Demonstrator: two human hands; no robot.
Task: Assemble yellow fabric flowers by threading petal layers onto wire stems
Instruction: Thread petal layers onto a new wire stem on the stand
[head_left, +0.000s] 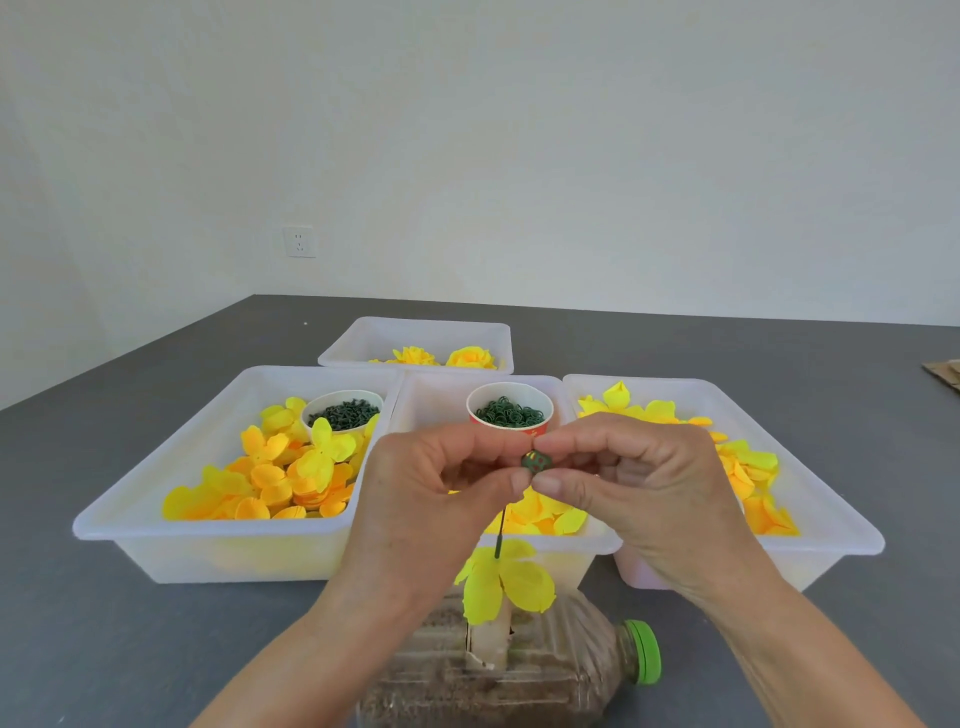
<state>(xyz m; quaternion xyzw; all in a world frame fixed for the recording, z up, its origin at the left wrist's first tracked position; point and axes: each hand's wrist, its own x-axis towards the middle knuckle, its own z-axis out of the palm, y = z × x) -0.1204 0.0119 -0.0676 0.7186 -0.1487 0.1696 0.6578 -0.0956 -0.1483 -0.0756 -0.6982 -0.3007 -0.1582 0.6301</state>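
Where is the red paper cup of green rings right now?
In the head view the red cup stands at the far end of the middle tray, just behind the two hands, with the white cup in the tray to its left.

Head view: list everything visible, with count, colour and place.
Trays: four, white, on table.
Loose petals: many, yellow, front trays.
Finished flowers: two, yellow, back tray.
Cups: two, holding green bits, left and middle trays.
Petal layer: one, yellow, on wire.
Bottle: one, green cap, lying near edge.
Table: grey.
Socket: one, white, wall.
Green piece: one, pinched by both hands.
Left hand, right hand.
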